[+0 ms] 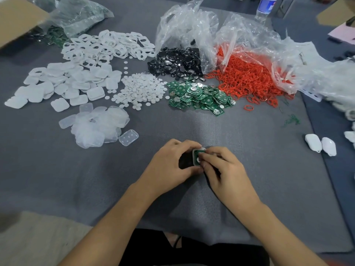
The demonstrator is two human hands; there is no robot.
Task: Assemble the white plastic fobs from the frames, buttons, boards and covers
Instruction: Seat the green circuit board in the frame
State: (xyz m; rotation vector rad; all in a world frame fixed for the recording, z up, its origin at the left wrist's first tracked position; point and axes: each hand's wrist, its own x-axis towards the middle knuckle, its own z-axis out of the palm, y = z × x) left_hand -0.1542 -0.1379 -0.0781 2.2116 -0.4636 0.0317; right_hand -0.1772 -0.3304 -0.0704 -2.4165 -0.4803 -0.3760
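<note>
Hands meet over the bare middle of the grey mat, nearer to the person than the heap of green boards, which I take as the landmark. The left hand is curled around a half-built fob, with fingers closed on its sides; it seems to serve as a holder, so that the piece does not slide on the cloth. The right hand has its fingertips pressed together on the top of this fob, where a green board shows inside a pale shell. I judge that the board is being pushed into its seat, and that the cover is not yet on. The parts lie in separate heaps, probably so that each kind can be reached without searching. Just left of the boards is the pile of small white buttons. Farther left are the white covers, and behind them the white frames. To the left of the boards and closer to the person lie clear soft pads. Behind the boards are black discs, spilling from a plastic bag, and to the right a heap of red rings. Far to the right of the boards and closer to the person, two finished white fobs lie side by side, well apart from the loose stock, I think so they do not mix with it.
</note>
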